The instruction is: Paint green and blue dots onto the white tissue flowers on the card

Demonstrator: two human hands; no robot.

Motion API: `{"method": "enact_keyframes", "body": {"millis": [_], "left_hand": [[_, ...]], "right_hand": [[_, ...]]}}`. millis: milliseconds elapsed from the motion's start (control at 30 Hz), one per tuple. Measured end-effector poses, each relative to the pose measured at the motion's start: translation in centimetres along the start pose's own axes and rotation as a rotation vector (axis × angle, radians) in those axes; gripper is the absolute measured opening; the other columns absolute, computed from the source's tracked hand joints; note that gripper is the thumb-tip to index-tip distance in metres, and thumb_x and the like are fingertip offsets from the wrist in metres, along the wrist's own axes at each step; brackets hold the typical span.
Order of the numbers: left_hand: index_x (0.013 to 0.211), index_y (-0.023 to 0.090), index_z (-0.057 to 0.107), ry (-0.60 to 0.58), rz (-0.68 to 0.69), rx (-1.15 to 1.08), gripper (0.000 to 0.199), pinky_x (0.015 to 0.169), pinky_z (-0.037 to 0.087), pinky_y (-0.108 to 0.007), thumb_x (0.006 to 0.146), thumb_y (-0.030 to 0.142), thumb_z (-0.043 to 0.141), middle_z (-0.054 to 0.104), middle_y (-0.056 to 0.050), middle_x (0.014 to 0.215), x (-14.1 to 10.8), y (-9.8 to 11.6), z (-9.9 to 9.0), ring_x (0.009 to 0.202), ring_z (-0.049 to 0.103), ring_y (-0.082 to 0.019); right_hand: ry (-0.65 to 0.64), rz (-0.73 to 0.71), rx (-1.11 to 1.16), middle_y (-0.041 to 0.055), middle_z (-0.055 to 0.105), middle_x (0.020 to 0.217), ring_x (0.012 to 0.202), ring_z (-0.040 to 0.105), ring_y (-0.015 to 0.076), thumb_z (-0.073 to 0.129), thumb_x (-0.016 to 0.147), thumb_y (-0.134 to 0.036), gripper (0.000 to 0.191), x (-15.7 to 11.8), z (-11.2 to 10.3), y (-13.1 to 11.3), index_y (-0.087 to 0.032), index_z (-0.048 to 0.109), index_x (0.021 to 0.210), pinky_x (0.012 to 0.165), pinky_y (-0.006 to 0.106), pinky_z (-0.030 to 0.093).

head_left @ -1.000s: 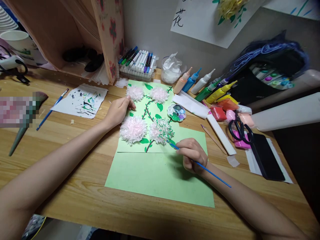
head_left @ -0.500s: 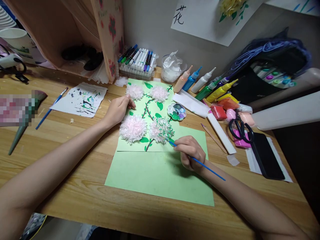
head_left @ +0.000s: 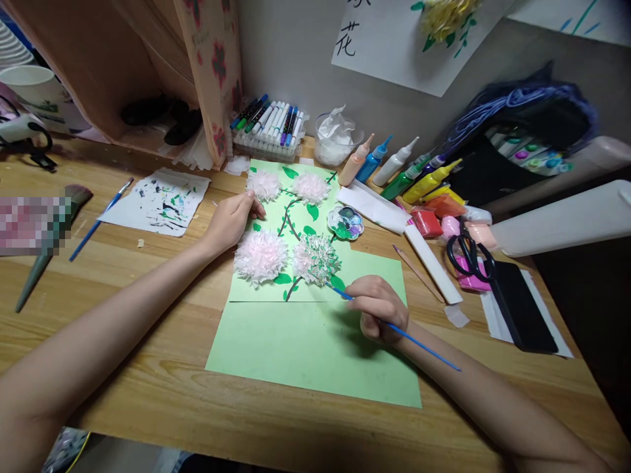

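Observation:
My right hand grips a thin blue paintbrush, its tip at the lower edge of a pale pink paper flower dabbed with green. Three other pink flowers, one of them large, sit on the light green paper, among painted green leaves and dark stems. My left hand rests on the paper's left edge between two flowers, fingers curled; what lies under them, if anything, is hidden. A round paint palette with green and purple paint lies right of the flowers.
Behind the paper are a marker tray, a tissue-filled bowl and paint bottles. Scissors and a black phone lie at right. A paint-stained tissue and another brush lie at left.
My right hand has shifted slightly right and down, drawing the brush with it; its tip is still near the green-dabbed flower. The camera view has shifted a little. My left hand keeps its place.

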State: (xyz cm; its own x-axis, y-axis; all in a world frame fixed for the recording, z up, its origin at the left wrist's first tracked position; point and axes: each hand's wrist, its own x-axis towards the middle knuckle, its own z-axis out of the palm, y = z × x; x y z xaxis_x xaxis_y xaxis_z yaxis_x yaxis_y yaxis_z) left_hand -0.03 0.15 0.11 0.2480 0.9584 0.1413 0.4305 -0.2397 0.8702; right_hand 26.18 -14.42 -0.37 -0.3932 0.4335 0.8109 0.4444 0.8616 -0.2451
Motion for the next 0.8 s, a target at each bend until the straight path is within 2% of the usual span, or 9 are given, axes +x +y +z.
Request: {"method": "enact_keyframes", "body": {"millis": [67,133,233,300,367,667,800], "left_hand": [[0.065,0.023,0.06,-0.001,0.004,0.023,0.049,0.077,0.047,-0.034,0.096,0.047,0.032,0.07,-0.009,0.077,0.0,0.0,-0.1,0.074,0.06,-0.022],[0.065,0.023,0.061,-0.001,0.013,0.044,0.049,0.077,0.048,-0.034,0.097,0.047,0.032,0.071,-0.009,0.077,0.0,0.1,-0.2,0.075,0.061,-0.022],[0.064,0.023,0.062,0.005,0.026,0.061,0.05,0.076,0.048,-0.032,0.097,0.048,0.033,0.071,-0.008,0.075,0.0,0.1,-0.3,0.074,0.062,-0.022],[0.064,0.023,0.061,0.008,0.034,0.072,0.051,0.074,0.048,-0.031,0.097,0.049,0.033,0.071,-0.007,0.075,0.0,0.1,-0.4,0.074,0.062,-0.022],[0.063,0.023,0.061,0.007,0.037,0.084,0.051,0.073,0.048,-0.031,0.097,0.049,0.032,0.071,-0.007,0.075,0.0,0.2,-0.4,0.074,0.063,-0.022],[0.066,0.023,0.062,0.003,0.023,0.067,0.047,0.073,0.051,-0.031,0.096,0.044,0.034,0.072,-0.007,0.075,-0.1,0.5,-0.5,0.073,0.064,-0.022],[0.067,0.022,0.063,0.011,0.03,0.066,0.046,0.074,0.051,-0.03,0.096,0.044,0.034,0.072,-0.007,0.074,-0.1,0.3,-0.5,0.073,0.064,-0.021]], "right_hand": [[0.163,0.093,0.0,0.0035,0.068,0.076,0.065,0.062,0.0178,0.04,0.098,-0.023,0.02,-0.6,0.1,0.9,-0.023,0.06,0.097,0.058,0.033,0.05],[0.328,0.249,-0.012,0.002,0.066,0.077,0.066,0.063,0.0182,0.043,0.096,-0.024,0.018,-1.0,0.0,2.4,-0.024,0.061,0.094,0.062,0.034,0.05],[0.443,0.489,-0.047,0.002,0.062,0.079,0.069,0.062,0.0177,0.044,0.098,-0.028,0.02,-1.0,-0.3,4.8,-0.022,0.061,0.089,0.063,0.033,0.05],[0.433,0.599,-0.071,0.0023,0.061,0.081,0.069,0.062,0.0163,0.043,0.099,-0.03,0.023,-0.9,-0.5,5.8,-0.021,0.061,0.089,0.062,0.032,0.049],[0.39,0.646,-0.074,0.0017,0.06,0.08,0.068,0.062,0.0153,0.043,0.1,-0.031,0.023,-0.8,-0.7,6.3,-0.02,0.06,0.089,0.063,0.03,0.05],[0.241,0.704,-0.014,0.0001,0.062,0.077,0.069,0.063,0.0143,0.042,0.101,-0.031,0.023,-0.2,-0.4,5.7,-0.02,0.058,0.09,0.065,0.027,0.05],[0.314,0.728,0.025,-0.0006,0.062,0.076,0.067,0.063,0.013,0.042,0.101,-0.034,0.025,-0.1,-0.5,5.9,-0.02,0.058,0.088,0.063,0.025,0.049]]}}
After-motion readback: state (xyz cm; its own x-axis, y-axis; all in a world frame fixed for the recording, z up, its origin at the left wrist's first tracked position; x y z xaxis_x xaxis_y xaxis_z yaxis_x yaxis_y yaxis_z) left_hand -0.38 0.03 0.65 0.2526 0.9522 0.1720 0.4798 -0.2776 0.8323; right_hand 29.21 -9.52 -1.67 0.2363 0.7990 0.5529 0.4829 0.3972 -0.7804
